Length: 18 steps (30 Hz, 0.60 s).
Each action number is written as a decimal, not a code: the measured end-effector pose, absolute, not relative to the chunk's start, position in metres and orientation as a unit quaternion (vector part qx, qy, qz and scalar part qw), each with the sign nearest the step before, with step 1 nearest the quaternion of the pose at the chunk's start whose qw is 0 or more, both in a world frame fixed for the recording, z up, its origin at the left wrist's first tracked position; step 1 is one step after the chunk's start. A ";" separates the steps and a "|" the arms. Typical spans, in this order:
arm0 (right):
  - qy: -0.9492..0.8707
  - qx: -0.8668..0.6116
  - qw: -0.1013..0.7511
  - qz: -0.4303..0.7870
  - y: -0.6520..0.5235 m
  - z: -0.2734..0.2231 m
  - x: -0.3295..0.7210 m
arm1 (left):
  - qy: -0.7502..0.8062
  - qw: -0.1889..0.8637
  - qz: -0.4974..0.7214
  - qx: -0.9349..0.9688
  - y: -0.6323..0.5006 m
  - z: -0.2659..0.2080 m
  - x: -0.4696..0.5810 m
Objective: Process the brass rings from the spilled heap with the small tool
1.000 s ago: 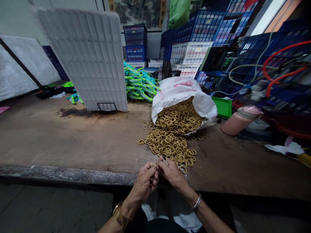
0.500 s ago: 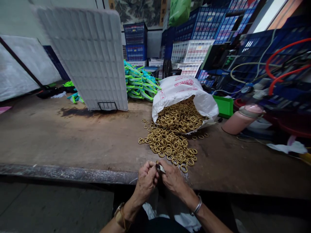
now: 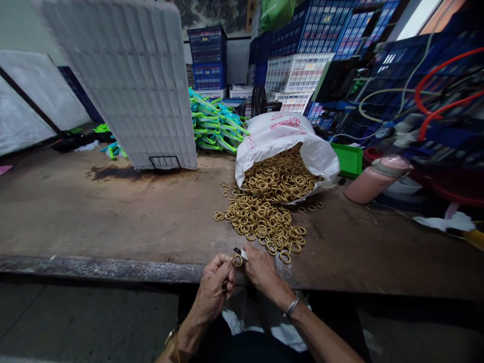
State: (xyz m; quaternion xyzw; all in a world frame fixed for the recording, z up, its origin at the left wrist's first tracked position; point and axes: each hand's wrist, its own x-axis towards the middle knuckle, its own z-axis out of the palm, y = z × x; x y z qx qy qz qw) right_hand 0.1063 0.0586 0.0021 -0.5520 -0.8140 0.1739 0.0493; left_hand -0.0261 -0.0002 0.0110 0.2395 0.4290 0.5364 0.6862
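At the table's front edge my left hand (image 3: 214,283) is closed, pinching one brass-coloured ring (image 3: 241,261) between thumb and fingertips. My right hand (image 3: 263,271) is closed around a small knife (image 3: 243,253) with a dark tip and a whitish handle. The knife's tip points left, just above the ring; whether they touch I cannot tell. Beyond my hands lies a loose pile of the same rings (image 3: 260,218), spilling out of a white plastic sack (image 3: 280,132) that lies on its side with its mouth facing me.
A tall white ribbed panel (image 3: 132,85) stands on the wooden table (image 3: 113,222) at left. Behind are green and turquoise plastic pieces (image 3: 215,126) and stacked blue and white crates (image 3: 298,73). At right are a green tray (image 3: 348,161), a pink bottle (image 3: 376,180) and red hoses (image 3: 419,101).
My hands have moved apart, the left one going left and slightly down. The ring between my left fingertips now shows clearly, and the knife shows more of its dark tip.
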 end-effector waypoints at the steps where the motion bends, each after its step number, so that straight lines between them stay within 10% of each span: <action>1: -0.806 -0.565 0.042 0.172 0.061 0.001 0.107 | 0.417 0.694 0.542 0.226 -0.002 0.015 -0.030; 18: -0.775 -0.609 0.077 0.150 0.047 -0.023 0.096 | 0.362 0.734 0.574 -0.006 0.015 -0.005 -0.054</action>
